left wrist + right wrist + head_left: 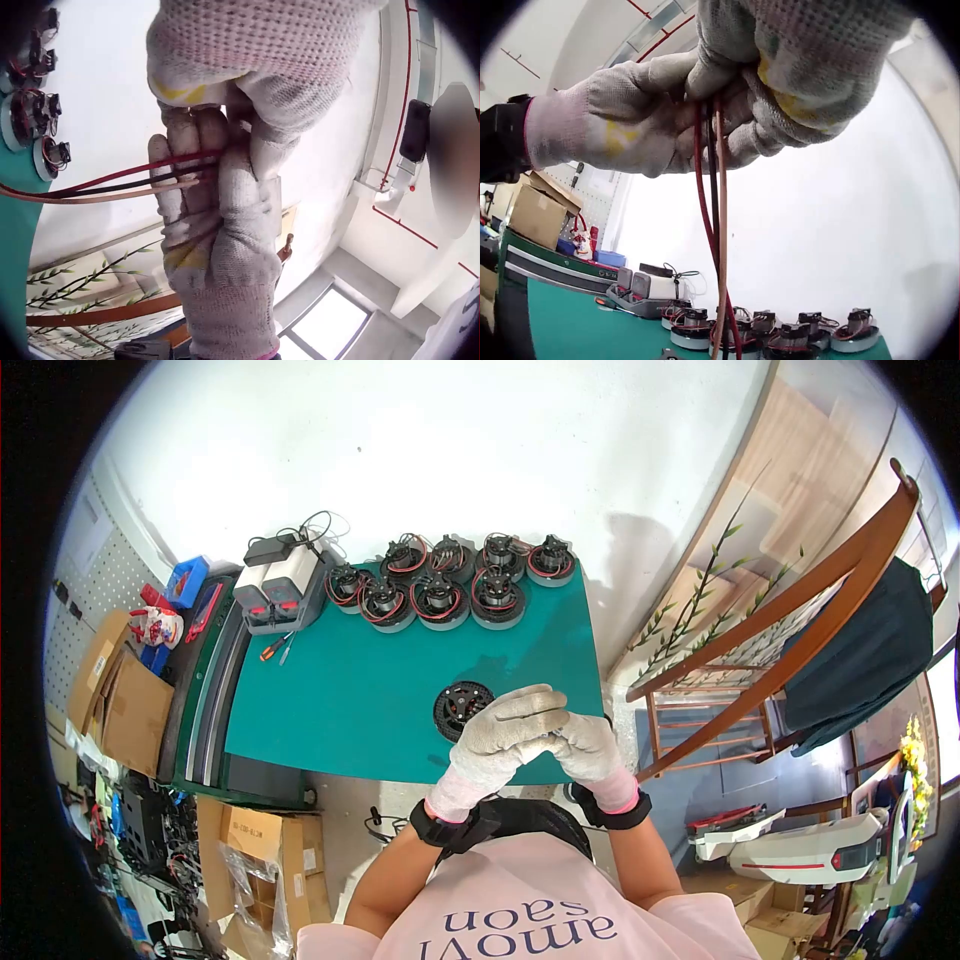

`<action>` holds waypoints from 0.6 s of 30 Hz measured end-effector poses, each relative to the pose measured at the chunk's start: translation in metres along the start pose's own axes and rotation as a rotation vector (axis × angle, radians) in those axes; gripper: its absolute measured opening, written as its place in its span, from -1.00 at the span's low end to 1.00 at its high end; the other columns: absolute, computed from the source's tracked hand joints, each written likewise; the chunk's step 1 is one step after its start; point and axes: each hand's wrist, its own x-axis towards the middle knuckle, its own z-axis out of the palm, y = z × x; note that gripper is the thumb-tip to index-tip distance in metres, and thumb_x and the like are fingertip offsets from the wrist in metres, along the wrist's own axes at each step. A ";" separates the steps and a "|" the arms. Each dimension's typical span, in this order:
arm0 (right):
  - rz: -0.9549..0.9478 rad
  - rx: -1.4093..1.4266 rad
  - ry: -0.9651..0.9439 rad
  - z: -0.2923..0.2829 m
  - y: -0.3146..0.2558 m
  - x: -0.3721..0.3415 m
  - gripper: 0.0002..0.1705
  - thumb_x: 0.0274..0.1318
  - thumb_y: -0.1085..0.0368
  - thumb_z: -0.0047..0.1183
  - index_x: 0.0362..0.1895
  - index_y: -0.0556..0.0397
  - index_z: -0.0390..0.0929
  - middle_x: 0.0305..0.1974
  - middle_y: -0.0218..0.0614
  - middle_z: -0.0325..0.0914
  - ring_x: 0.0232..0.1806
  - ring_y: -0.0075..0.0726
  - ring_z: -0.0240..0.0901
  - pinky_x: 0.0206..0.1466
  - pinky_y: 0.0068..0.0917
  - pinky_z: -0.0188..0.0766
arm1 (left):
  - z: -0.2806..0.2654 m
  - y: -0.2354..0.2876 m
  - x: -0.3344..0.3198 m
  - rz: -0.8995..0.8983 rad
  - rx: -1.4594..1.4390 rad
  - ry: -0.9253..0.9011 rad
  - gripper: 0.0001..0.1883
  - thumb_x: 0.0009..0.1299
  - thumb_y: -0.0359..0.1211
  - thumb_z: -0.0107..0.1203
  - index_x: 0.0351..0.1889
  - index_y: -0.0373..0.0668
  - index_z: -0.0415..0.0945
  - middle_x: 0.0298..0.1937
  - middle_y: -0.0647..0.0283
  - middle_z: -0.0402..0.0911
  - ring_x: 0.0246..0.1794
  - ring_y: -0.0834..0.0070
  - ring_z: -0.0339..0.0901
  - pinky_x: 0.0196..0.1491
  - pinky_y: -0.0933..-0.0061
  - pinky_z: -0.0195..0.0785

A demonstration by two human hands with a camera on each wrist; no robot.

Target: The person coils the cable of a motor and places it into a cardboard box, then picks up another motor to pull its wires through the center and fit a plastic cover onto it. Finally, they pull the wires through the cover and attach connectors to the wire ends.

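Note:
Both hands wear pale knitted gloves and meet above the front edge of the green table. Three thin wires (722, 195), red, black and tan, run up between them. In the right wrist view, my left hand (500, 735) has its fingers bent behind the wires near their upper ends. My right hand (592, 748) pinches the same upper ends, its thumb lying across them in the left wrist view. The wire tips are hidden among the fingers. Below the hands, a round black slotted disc (458, 710) lies on the table, partly covered by the left hand.
Several wheel-shaped motors (440, 600) with coiled red and black wires stand along the table's back. A grey charger-like unit (285, 590) is at the back left, near two screwdrivers (275, 648). A wooden chair (760, 630) stands to the right; cardboard boxes (260, 860) sit at left.

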 end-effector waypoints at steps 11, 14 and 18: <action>0.044 0.067 -0.043 -0.002 -0.002 -0.001 -0.73 0.06 0.24 0.00 -0.16 0.09 0.47 -0.38 -0.16 0.49 -0.35 -0.12 0.47 -0.28 -0.43 0.37 | 0.000 0.000 0.001 -0.154 -0.177 -0.007 -0.66 0.07 -0.50 0.24 -0.15 -0.24 0.56 0.12 0.11 0.42 0.18 0.25 0.31 0.11 0.31 0.24; 0.037 0.050 -0.009 -0.001 0.002 0.000 -0.71 0.07 0.18 0.01 -0.18 0.09 0.47 -0.38 -0.17 0.50 -0.36 -0.09 0.47 -0.28 -0.41 0.38 | -0.001 -0.004 0.006 -0.004 -0.015 -0.010 -0.70 0.13 -0.43 0.21 -0.14 -0.18 0.56 0.07 0.18 0.47 0.16 0.22 0.32 0.14 0.31 0.24; 0.129 -0.132 -0.011 -0.001 -0.005 0.008 -0.71 0.09 0.13 0.00 -0.22 0.07 0.47 -0.41 -0.15 0.48 -0.39 0.02 0.45 -0.32 -0.38 0.39 | -0.004 -0.008 0.010 0.021 0.013 -0.032 -0.72 0.11 -0.41 0.21 -0.19 -0.21 0.57 -0.02 0.19 0.52 0.09 0.21 0.38 0.11 0.30 0.25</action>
